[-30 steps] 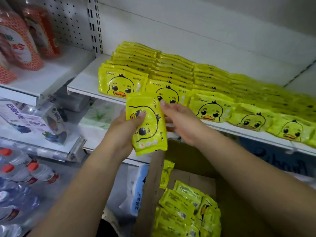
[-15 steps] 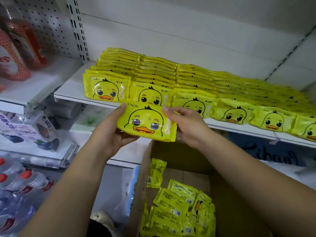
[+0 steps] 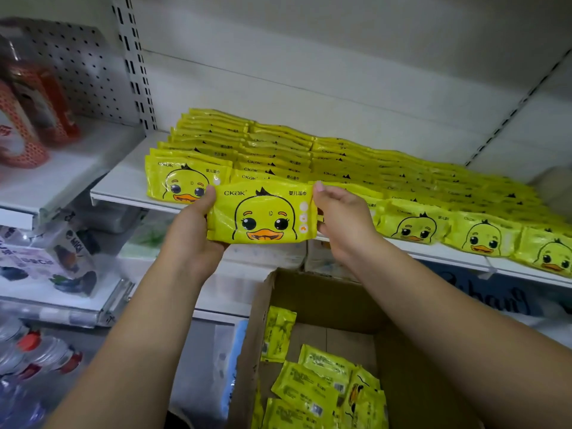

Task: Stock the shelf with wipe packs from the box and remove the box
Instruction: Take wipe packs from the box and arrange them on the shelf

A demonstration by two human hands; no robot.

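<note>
**Seat this pack in the front row, face out**

Far left, the red-orange patterned bottles (image 3: 28, 119) in the next bay aren't yr concern.

Yr left hand (image 3: 193, 233) grips the left end of the yellow plastic wipe pack w/ the duck face (image 3: 263, 216), thumb on the top corner. Yr right hand (image 3: 343, 218) holds the right end. The hands are apart, one per end, both clamped on the pack.

The pack is level, print upright & facing you. It sits right at the near edge of the white metal shelf (image 3: 123, 187), in front of the 2nd column from the left. It overlaps the right side of the front-left shelf pack (image 3: 182, 181).

This looks like the placing step. Can't tell if the slot behind is free, since the pack hides it.
- Ease it in square, at the same tilt as its neighbours.
- Get the bottom seam fully on the shelf, not hanging over the lip.
- It's soft film & will prob sag if one end goes first, so release both ends together.
- Don't shove, or the rows of yellow packs (image 3: 309, 156) behind may slide out of line.

Near right, the brown cardboard box (image 3: 402, 382) has more loose yellow packs (image 3: 312, 388) in it. Stocking isn't done, so box removal comes later.
</note>
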